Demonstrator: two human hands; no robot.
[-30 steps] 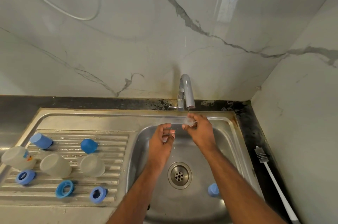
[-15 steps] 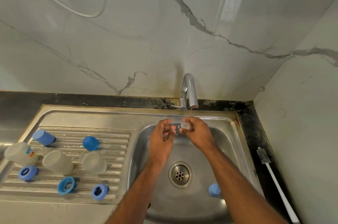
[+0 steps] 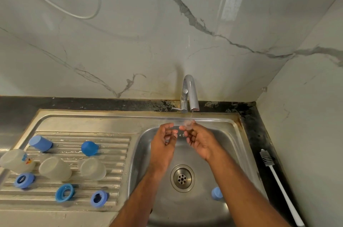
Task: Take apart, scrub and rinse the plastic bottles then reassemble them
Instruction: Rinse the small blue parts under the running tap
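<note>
Blue cap [image 3: 216, 193] partly behind forearm

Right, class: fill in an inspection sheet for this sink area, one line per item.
Surface: steel drainboard, wet; steel sink basin.
Job's things: three clear plastic bottle bodies, blue caps and blue rings on the drainboard; one blue cap in the basin.
Clutter: white bottle brush on the dark counter.
Hands: right hand holds a small clear part under the chrome tap's thin stream; left hand beside it, holding nothing visible.
Cables: white cord on the wall.
Surroundings: marble-pattern walls.
</note>
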